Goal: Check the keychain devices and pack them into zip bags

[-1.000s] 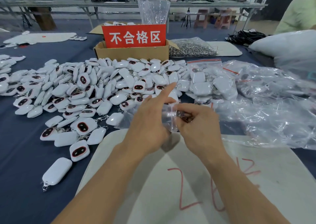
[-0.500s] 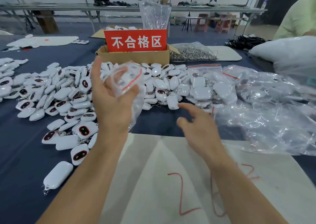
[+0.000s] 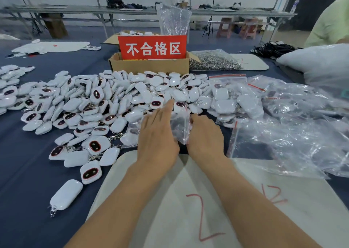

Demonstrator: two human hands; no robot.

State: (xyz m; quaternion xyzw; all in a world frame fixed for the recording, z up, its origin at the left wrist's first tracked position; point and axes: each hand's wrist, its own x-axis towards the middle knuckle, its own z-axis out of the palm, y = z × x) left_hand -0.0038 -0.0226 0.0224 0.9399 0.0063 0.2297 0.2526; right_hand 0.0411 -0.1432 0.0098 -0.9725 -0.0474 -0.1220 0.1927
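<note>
Stretching forward from 2 bare forearms, the left hand (image 3: 158,136) is held flat, palm down, its fingers straight and laid against 1 clear zip bag (image 3: 180,128), while the right hand (image 3: 204,136) is curled round that bag's other edge and grips it. The bag is held between the 2 hands, at the near edge of a heap of white keychain devices (image 3: 105,100), far too many to be counted, spread over the blue table (image 3: 22,172). 1 white mat (image 3: 170,200) lies under the wrists. Just right of the heap, filled zip bags (image 3: 228,100) are piled, with loose clear bags (image 3: 292,130) beyond them. Behind the heap 1 cardboard box (image 3: 151,66) is seen, fronted by 1 red sign (image 3: 152,47).
</note>
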